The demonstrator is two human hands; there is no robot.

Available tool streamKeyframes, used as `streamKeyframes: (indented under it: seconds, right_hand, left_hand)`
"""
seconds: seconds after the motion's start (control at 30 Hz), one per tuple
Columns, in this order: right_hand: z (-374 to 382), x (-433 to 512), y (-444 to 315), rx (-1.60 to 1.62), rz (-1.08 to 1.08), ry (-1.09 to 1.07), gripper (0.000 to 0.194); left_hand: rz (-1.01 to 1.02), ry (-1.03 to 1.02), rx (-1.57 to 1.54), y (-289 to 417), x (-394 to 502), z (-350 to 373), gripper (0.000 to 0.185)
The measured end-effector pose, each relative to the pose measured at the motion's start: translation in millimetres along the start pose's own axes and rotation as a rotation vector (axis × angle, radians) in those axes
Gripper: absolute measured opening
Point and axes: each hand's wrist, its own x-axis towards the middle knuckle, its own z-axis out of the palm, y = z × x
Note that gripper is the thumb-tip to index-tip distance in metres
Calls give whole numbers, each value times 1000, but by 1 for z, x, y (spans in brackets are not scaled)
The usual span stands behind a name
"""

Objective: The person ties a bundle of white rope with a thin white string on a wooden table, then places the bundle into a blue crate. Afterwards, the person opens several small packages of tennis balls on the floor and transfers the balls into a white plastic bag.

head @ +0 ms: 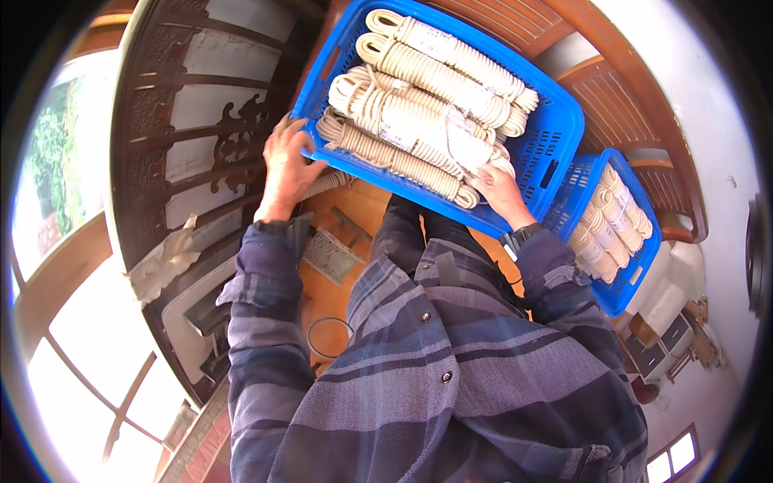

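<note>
A blue plastic basket (558, 99) lies before me, holding several coiled bundles of cream rope (423, 78), most with a white paper band bearing writing. My left hand (288, 160) rests at the basket's left corner, its fingers over the rim and its thumb against the near side. Inside the basket, my right hand (498, 187) touches the lower right end of a banded rope bundle (398, 124); its fingertips are partly hidden, so a firm hold cannot be made out. One thinner rope bundle (392, 158) lies along the near wall.
A second blue basket (646, 259) with several banded rope bundles stands at the right. Brown slatted wooden seating (610, 102) runs behind the baskets. Carved dark wooden furniture (145, 121) is at the left. On the floor are a small metal-framed object (332, 256) and a thin ring (329, 338).
</note>
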Motion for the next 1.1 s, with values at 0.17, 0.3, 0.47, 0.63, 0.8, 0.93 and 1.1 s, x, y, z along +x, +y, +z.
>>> streamKeyframes:
  seconds: [0.17, 0.3, 0.47, 0.63, 0.8, 0.93, 1.1]
  right_hand:
    - [-6, -11, -15, -150, -161, -123, 34]
    - [23, -13, -52, -327, -361, -72, 49]
    - [77, -22, -69, -498, -473, -90, 80]
    - [116, -23, -44, -595, -317, -2, 73]
    - [134, -22, -30, -604, -138, 88, 47]
    - [136, -22, -35, -615, -115, 116, 36]
    - [136, -20, -47, -612, -106, 112, 40]
  left_hand:
    - [-335, 68, 30, -28, -99, -33, 37]
    - [-627, -45, 84, -39, -175, -24, 38]
    - [-768, -118, 116, -47, -235, 14, 43]
    - [-1025, -262, 15, -85, -270, 49, 51]
    - [-1107, -243, -51, -163, -297, 92, 55]
    - [-865, -258, -35, -244, -300, 140, 60]
    - [-886, -440, 157, -329, -291, 198, 74]
